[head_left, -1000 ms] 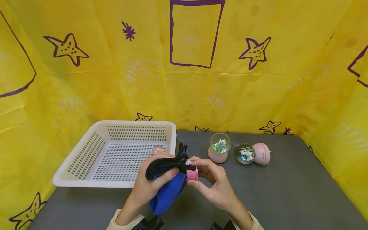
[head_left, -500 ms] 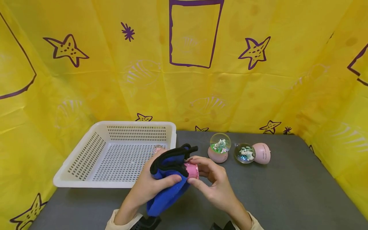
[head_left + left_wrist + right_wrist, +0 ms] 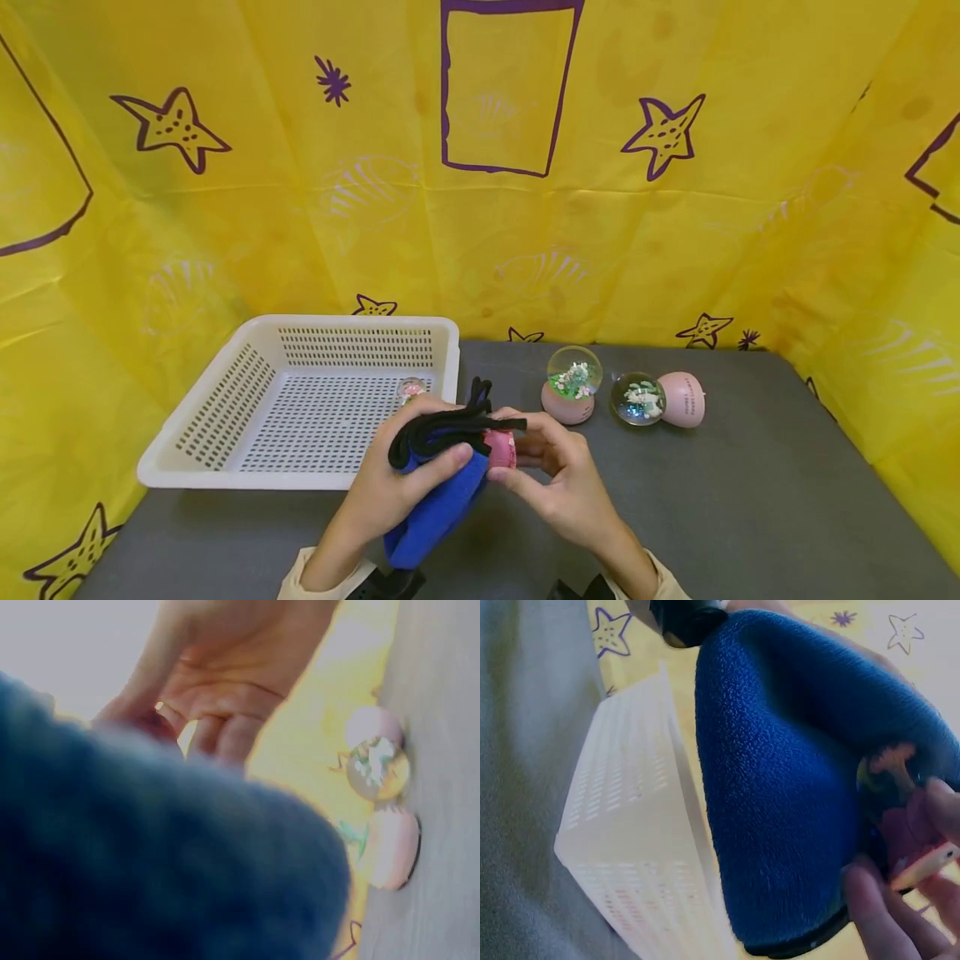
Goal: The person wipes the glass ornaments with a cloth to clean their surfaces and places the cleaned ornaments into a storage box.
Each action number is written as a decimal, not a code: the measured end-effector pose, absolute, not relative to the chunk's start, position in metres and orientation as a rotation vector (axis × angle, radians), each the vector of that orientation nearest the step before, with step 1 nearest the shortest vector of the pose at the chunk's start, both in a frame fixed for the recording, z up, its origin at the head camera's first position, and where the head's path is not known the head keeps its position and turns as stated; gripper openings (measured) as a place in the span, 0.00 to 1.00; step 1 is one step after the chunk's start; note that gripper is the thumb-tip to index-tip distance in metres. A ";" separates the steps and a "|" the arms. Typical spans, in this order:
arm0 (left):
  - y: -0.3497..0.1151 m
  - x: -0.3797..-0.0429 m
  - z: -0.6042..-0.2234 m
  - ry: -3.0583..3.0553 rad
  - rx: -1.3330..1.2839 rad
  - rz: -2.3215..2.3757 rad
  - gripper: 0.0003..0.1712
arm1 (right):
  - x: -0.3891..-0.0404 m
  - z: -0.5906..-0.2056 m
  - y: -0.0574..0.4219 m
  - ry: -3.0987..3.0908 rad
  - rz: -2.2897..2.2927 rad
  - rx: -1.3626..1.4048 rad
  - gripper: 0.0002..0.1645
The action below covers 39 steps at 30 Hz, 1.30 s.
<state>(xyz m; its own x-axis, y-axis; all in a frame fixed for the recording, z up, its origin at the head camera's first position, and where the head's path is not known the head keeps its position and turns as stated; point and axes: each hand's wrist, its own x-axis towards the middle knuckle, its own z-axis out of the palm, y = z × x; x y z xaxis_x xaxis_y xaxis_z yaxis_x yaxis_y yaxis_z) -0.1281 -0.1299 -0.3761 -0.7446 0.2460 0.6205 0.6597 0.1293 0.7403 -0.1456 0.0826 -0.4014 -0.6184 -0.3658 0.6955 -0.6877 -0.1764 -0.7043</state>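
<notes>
My left hand grips a folded blue cloth with black edging, its thumb lying across the near side. The cloth is bunched against a small snow globe with a pink base. My right hand pinches that base between thumb and fingers. In the right wrist view the globe's clear ball, with a pink tree-like shape inside, sits against the cloth. From the head, the cloth hides the ball. The left wrist view is mostly filled by blurred cloth.
A white perforated basket stands at the left, holding another small globe near its right wall. Behind my right hand, one pink-based snow globe stands upright and another lies on its side. A yellow patterned curtain encloses the grey table.
The cloth's black-edged folds shifted over the globe, opening out half a second ago and now bunched together again. Both hands stay nearly in place, with the right still holding the pink base.
</notes>
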 end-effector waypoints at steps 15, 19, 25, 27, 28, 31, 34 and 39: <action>-0.138 -0.128 -0.367 -2.085 -0.791 -1.793 0.14 | -0.152 -0.404 0.081 -1.594 1.768 1.486 0.21; -0.137 -0.127 -0.369 -2.139 -0.827 -1.903 0.23 | -0.150 -0.402 0.082 -1.604 1.802 1.408 0.23; -0.133 -0.123 -0.371 -2.210 -0.818 -1.873 0.36 | -0.147 -0.400 0.083 -1.636 1.855 1.317 0.28; -0.132 -0.123 -0.371 -2.201 -0.827 -1.804 0.39 | -0.145 -0.400 0.082 -1.654 1.865 1.292 0.29; -0.131 -0.123 -0.372 -2.189 -0.840 -1.768 0.40 | -0.145 -0.400 0.082 -1.664 1.872 1.277 0.29; -0.130 -0.124 -0.374 -2.143 -0.884 -1.650 0.44 | -0.143 -0.401 0.082 -1.700 1.886 1.225 0.28; -0.129 -0.125 -0.375 -2.109 -0.909 -1.553 0.46 | -0.142 -0.401 0.083 -1.753 1.893 1.179 0.26; -0.132 -0.128 -0.378 -2.065 -0.936 -1.454 0.44 | -0.140 -0.399 0.085 -1.882 1.967 1.111 0.19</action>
<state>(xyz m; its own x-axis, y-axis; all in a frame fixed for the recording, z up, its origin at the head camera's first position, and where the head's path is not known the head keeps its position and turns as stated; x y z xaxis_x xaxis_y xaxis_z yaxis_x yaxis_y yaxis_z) -0.1278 -0.1316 -0.3779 -0.6719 0.2727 0.6886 0.7402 0.2166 0.6365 -0.1402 0.0851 -0.3992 -0.6972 -0.3451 0.6284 -0.6126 -0.1684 -0.7722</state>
